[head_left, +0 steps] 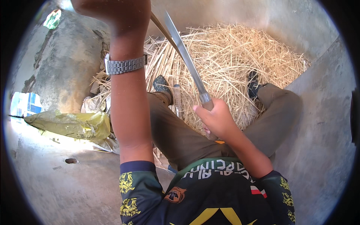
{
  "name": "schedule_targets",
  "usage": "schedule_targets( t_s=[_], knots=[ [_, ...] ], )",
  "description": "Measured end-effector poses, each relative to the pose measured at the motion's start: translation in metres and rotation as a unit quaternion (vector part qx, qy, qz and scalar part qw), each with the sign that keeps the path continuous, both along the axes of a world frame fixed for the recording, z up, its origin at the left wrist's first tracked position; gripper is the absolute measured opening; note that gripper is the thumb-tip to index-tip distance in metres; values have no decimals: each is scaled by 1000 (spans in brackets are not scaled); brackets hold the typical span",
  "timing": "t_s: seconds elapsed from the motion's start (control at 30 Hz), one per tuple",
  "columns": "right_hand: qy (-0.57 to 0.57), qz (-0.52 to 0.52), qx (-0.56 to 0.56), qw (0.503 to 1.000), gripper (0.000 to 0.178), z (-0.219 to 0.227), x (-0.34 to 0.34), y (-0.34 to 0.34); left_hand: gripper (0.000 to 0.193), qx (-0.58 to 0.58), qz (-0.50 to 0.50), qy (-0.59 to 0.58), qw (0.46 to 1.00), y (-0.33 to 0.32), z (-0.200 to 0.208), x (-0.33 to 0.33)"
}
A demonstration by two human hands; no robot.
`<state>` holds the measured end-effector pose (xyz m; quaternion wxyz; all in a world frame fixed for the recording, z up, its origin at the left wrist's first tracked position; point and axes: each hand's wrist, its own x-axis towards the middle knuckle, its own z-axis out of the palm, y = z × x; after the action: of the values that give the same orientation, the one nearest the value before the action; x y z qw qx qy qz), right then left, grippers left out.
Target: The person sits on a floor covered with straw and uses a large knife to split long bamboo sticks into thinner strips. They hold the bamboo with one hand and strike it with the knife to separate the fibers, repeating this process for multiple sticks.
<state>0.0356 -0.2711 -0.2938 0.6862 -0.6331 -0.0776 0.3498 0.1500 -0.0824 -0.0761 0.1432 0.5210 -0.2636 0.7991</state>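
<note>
My right hand (217, 118) is wrapped round the handle of a long knife (188, 62). Its straight grey blade points up and away, above the pile between my legs. Raised at the upper left, my left hand (116, 13) is closed and partly cut off by the picture's edge. A thin, tan strip of what looks like split bamboo (162, 29) runs down from this hand to the blade and crosses or meets it. Whether strip and blade touch I cannot tell. The strip's upper end is hidden by my left hand.
Pale shavings and thin strips (232, 56) are heaped between my feet, against a concrete wall (315, 22). To the left lie a crumpled yellow plastic bag (75, 125), a blue-and-white piece (28, 105) and a green-white scrap (52, 19). The concrete floor has a small hole (71, 161).
</note>
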Motion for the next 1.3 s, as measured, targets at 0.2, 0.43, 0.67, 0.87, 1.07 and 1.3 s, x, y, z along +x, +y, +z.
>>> schedule_targets(
  t_s=[0.2, 0.43, 0.67, 0.87, 1.07, 1.3],
  knots=[
    [-202, -51, 4, 978, 18, 56, -4, 17, 32, -5, 15, 3, 1000, -11, -1, -8],
    [6, -14, -104, 994, 25, -54, -3, 18, 27, -57, -15, -33, 998, -11, 0, -11],
    [-128, -80, 16, 988, 25, -27, 13, 50, 27, -22, -21, 13, 999, -7, -6, -19],
    [156, -48, -77, 984, 11, -182, 33, 45, 28, -21, 6, -2, 1000, -12, 1, -14],
    [231, -95, -150, 957, 16, -243, 34, 46, 17, -75, -91, 100, 988, 22, 8, 2],
    [218, -137, -160, 953, 12, -222, 52, 48, 40, -225, -188, 278, 915, 67, -35, -76]
  ],
)
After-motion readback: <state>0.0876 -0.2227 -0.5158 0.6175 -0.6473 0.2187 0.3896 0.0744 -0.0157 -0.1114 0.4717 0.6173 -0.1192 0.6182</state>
